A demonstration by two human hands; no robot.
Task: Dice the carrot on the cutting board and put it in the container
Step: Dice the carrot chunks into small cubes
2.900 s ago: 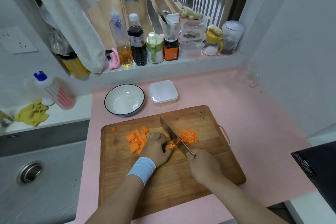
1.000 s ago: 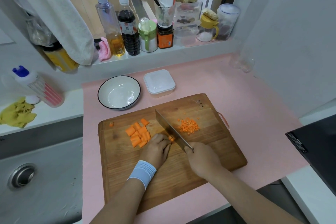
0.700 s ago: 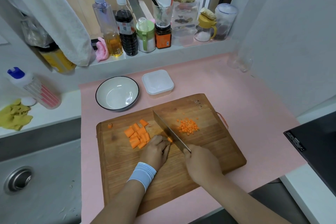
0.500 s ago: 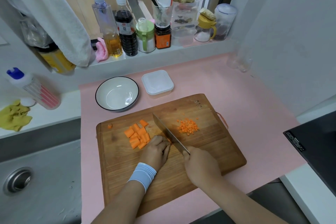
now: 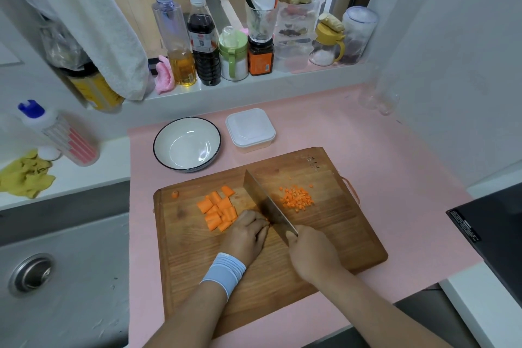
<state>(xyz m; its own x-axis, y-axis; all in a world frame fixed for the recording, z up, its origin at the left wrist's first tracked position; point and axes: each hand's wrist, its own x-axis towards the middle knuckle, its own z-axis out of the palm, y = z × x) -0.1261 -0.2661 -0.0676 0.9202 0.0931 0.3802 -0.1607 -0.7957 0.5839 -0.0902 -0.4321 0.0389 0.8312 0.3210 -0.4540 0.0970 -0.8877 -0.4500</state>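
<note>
A wooden cutting board lies on the pink counter. Several larger carrot chunks sit left of centre on it, and a pile of small carrot dice lies to the right. My right hand grips the handle of a cleaver, whose blade stands on the board between the two heaps. My left hand, wearing a blue wristband, has its fingers curled down against the blade's left side over a carrot piece that is almost hidden. A lidded white container stands behind the board.
A white bowl with a dark rim sits left of the container. Bottles and jars line the window sill. A steel sink lies to the left, and a black appliance to the right. One stray carrot bit lies near the board's left edge.
The carrot piece showing between my left fingers and the blade has shrunk to almost nothing. Both hands and the cleaver stay in the same spot on the board.
</note>
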